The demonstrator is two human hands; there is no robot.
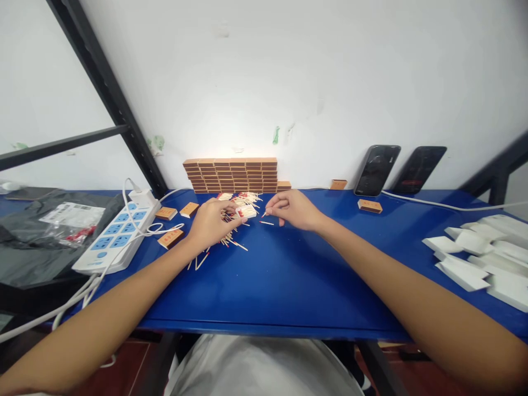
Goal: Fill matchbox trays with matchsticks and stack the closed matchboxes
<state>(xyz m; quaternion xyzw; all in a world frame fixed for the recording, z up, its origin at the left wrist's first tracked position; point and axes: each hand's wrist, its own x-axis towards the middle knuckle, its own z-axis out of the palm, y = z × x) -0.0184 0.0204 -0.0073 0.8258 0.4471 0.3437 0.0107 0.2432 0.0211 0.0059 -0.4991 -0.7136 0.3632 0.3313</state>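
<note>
On a blue table (264, 280), a pile of loose matches (239, 206) lies in front of a stacked wall of matchboxes (231, 175). My left hand (212, 223) rests curled over the left side of the pile, its fingers closed around a small open matchbox tray (246, 211) with matches in it. My right hand (291, 209) is to the right of the pile, its thumb and fingers pinched on a single match (264, 214). Another match (267, 223) lies on the table just below it.
A white power strip (117, 236) with cables sits at left beside a grey plastic bag (45, 236). Single matchboxes (170, 238) lie around the pile. Two phones (376, 169) lean on the wall. White flat boxes (478, 258) lie at right.
</note>
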